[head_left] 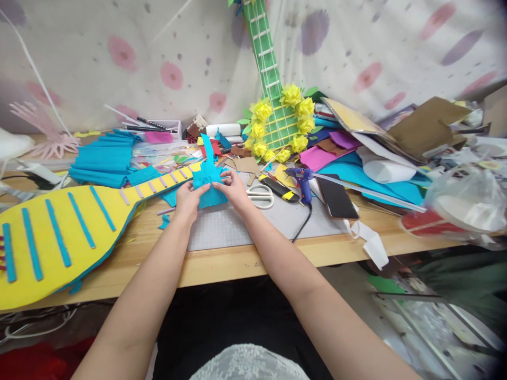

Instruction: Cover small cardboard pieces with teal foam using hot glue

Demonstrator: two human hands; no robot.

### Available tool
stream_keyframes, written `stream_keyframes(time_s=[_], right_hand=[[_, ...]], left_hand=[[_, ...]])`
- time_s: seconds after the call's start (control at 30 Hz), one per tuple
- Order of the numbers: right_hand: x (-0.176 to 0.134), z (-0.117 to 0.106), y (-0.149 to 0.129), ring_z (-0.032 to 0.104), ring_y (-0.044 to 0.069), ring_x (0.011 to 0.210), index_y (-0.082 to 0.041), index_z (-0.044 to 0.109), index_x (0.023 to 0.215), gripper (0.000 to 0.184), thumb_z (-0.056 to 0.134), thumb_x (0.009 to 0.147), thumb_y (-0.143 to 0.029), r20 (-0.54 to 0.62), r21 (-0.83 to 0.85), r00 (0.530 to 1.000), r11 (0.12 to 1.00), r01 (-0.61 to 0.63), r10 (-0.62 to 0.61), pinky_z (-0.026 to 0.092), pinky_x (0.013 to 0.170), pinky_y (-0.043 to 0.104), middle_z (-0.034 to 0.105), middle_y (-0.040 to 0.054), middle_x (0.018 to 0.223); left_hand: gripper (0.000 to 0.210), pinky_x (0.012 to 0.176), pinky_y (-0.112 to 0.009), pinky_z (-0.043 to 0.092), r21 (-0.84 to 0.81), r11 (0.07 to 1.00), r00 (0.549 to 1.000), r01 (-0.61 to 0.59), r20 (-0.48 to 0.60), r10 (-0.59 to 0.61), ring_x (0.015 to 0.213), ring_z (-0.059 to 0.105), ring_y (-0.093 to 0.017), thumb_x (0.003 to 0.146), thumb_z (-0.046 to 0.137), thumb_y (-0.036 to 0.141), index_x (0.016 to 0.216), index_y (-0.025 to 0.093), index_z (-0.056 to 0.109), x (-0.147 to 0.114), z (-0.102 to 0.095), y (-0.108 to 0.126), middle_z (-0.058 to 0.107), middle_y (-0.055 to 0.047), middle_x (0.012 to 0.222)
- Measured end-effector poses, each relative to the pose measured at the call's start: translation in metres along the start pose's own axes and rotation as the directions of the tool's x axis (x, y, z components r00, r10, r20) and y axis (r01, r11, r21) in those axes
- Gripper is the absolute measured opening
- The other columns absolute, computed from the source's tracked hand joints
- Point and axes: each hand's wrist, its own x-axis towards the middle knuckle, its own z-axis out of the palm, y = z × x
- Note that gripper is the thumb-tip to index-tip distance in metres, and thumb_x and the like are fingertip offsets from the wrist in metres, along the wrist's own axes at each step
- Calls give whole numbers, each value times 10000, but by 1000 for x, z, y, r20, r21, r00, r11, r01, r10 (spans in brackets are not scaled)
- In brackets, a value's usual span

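Observation:
Both my hands pinch a piece of blue crepe paper (209, 198) over the top of the grey cutting mat (222, 232). My left hand (188, 200) grips its left edge, the thumb on the front. On the other side, my right hand (233, 189) presses the right edge between thumb and fingers. A blue strip (206, 148) sticks up above the paper. Just behind and to the left runs the neck of a yellow lute-shaped craft piece (79, 227) with blue and pink strips. Scissors (261, 195) with white handles lie right of my right hand.
A blue glue gun (304, 184), a yellow-black cutter (279, 189) and a phone (336, 196) lie to the right. Behind stands a green paper guitar (273, 89) with yellow flowers. Folded blue crepe paper (103, 158) is at left. A plastic-wrapped red cup (435, 221) sits near the right edge.

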Motion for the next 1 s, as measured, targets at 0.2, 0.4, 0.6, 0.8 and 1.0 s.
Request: stream_keyframes(time_s=[0.2, 0.4, 0.6, 0.8, 1.0], right_hand=[[2, -3, 2, 425, 78, 576, -205, 435, 783, 464, 747, 487, -378, 25, -57, 1000, 998, 9, -7, 328, 536, 212, 457, -81, 629], [2, -5, 4, 412, 69, 573, -205, 418, 762, 439, 738, 484, -318, -22, -92, 999, 995, 39, -41, 318, 539, 208, 457, -82, 650], [-1, -8, -3, 475, 93, 557, -203, 447, 835, 465, 731, 517, -390, 54, 28, 997, 998, -50, 49, 332, 541, 212, 513, -78, 577], [-1, -10, -6, 449, 81, 526, -201, 449, 775, 447, 746, 496, -383, 47, 24, 998, 999, -38, 37, 324, 535, 211, 490, -94, 525], [-6, -9, -10, 526, 109, 615, -198, 467, 874, 469, 749, 522, -326, 98, 19, 991, 995, -93, 91, 359, 595, 228, 549, -69, 612]], left_hand=[[434, 698, -330, 516, 21, 999, 999, 43, -9, -43, 649, 632, -163, 368, 835, 219, 745, 124, 640, 2, -2, -2, 689, -41, 725], [499, 682, -318, 511, 91, 996, 999, -13, -34, 16, 616, 618, -149, 348, 844, 227, 784, 129, 624, -2, 0, -1, 684, -30, 708], [513, 738, -355, 526, 20, 1000, 999, 14, -50, -13, 646, 634, -164, 330, 843, 216, 779, 127, 611, 1, -1, -1, 683, -34, 717], [551, 776, -384, 522, 137, 988, 997, -68, -29, 72, 742, 656, -197, 383, 844, 224, 865, 152, 587, 0, -1, -6, 690, -36, 766], [491, 773, -396, 525, 115, 993, 993, -39, -111, 51, 753, 654, -210, 383, 842, 180, 805, 139, 593, 0, 1, -2, 670, -45, 747]])
